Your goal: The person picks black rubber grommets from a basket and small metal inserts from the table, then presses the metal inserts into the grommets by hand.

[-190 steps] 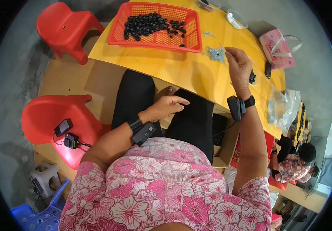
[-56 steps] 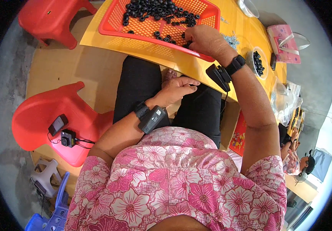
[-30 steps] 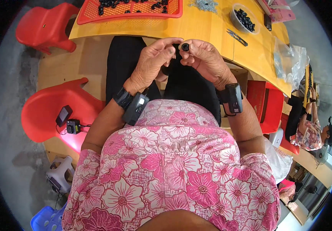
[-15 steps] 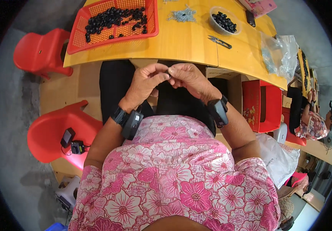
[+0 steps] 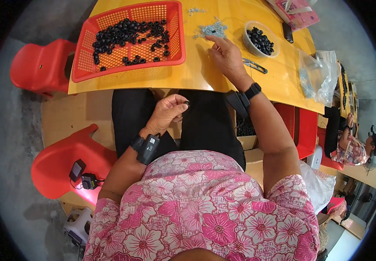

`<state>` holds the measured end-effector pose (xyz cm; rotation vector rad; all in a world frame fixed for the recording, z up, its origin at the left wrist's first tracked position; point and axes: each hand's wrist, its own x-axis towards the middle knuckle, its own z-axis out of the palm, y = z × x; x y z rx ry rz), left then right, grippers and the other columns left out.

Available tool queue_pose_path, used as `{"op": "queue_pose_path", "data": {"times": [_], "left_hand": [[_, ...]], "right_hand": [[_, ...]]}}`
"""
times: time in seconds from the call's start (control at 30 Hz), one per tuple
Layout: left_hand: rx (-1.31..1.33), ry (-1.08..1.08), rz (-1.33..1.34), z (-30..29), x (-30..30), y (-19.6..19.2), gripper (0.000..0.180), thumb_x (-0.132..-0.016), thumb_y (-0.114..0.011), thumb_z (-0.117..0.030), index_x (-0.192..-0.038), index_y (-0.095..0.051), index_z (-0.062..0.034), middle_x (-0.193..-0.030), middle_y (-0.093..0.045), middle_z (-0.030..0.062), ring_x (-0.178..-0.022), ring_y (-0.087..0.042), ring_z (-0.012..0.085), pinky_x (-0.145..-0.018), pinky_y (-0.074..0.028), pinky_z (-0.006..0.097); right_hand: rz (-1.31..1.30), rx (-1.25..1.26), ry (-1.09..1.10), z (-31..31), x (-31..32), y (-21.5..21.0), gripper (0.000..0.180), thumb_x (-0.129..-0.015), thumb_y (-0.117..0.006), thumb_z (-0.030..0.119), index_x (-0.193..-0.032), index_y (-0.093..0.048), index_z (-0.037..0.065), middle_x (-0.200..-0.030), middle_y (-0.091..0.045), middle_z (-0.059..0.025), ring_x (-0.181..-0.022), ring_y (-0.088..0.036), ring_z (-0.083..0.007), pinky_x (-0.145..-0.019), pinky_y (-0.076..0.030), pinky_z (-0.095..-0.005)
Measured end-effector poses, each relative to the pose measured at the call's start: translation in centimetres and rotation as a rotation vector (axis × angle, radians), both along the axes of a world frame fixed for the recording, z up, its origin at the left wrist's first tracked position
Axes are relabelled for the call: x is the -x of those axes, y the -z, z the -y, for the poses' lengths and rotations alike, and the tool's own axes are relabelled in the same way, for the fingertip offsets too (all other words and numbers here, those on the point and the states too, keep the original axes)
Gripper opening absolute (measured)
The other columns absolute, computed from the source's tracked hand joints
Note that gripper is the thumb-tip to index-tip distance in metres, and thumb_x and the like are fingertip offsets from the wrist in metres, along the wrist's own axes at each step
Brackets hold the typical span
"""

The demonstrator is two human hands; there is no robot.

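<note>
Over my lap, my left hand (image 5: 167, 114) pinches a small round black part (image 5: 187, 104) between thumb and fingertips. My right hand (image 5: 227, 56) reaches over the yellow table, its index finger stretched out and apart from the thumb. Its fingertips are at the near edge of a pile of small silver metal pieces (image 5: 212, 29), too fine to name exactly. Nothing shows between those fingers. A dark speck lies in the pile just above them. Beside my right wrist lie thread snips (image 5: 255, 65), and a clear plastic bowl (image 5: 248, 43) of black parts stands beyond them.
A red plastic basket (image 5: 129, 71) with many black ring-shaped parts stands on the yellow table (image 5: 196, 78). At the right are a clear plastic bag (image 5: 320, 76), a dark phone (image 5: 287, 32) and a pink bag (image 5: 299, 17). Red chairs (image 5: 61, 152) stand left. Another person (image 5: 349, 143) sits far right.
My hands were together over my lap at the black part. The right hand has gone up and forward to the silver pile, while the left keeps the part, slightly lower. The view has shifted.
</note>
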<state>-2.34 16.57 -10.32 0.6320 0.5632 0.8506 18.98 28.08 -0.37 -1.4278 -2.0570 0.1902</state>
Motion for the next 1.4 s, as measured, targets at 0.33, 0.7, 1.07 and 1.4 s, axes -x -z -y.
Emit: {"op": "queue_pose_path", "data": {"times": [0.33,0.7,1.07,1.4], "left_hand": [[-0.023,0.051,0.014,0.3,0.3,-0.6,0.012,-0.087,-0.062,-0.008,-0.098,-0.058,-0.0055,-0.082,-0.056,-0.0026,-0.067,-0.051,0.0055,-0.065,-0.046,0.020],[-0.048,0.030,-0.037,0.8,-0.4,0.2,0.009,-0.086,-0.063,-0.011,-0.094,-0.061,-0.0072,-0.081,-0.057,-0.0055,-0.068,-0.048,0.0016,-0.061,-0.041,0.017],[0.005,0.018,0.021,1.3,-0.6,0.9,0.009,-0.087,-0.062,-0.009,-0.095,-0.060,-0.0067,-0.073,-0.052,-0.0065,-0.058,-0.040,0.0011,-0.052,-0.032,0.016],[0.009,0.016,0.015,1.1,-0.5,1.5,0.010,-0.087,-0.062,-0.010,-0.096,-0.059,-0.0063,-0.070,-0.050,-0.0066,-0.054,-0.037,0.0007,-0.049,-0.030,0.016]], "right_hand": [[0.185,0.074,0.018,-2.0,1.6,-0.7,0.019,-0.082,-0.061,0.017,-0.098,-0.065,0.007,-0.086,-0.063,-0.0167,-0.076,-0.060,-0.0358,-0.069,-0.050,-0.0402],[-0.218,0.063,0.139,0.9,-1.4,1.9,0.018,-0.076,-0.062,0.004,-0.094,-0.065,0.004,-0.071,-0.056,-0.0076,-0.063,-0.055,-0.0177,-0.060,-0.047,-0.0280],[-0.097,0.050,0.052,1.8,-0.9,2.6,0.012,-0.079,-0.063,0.008,-0.090,-0.068,0.009,-0.074,-0.056,-0.0092,-0.066,-0.057,-0.0207,-0.060,-0.047,-0.0295],[-0.380,0.122,0.029,2.2,-0.7,3.6,0.010,-0.076,-0.067,0.001,-0.086,-0.066,0.003,-0.076,-0.056,-0.0034,-0.066,-0.054,-0.0111,-0.059,-0.044,-0.0239]]}}
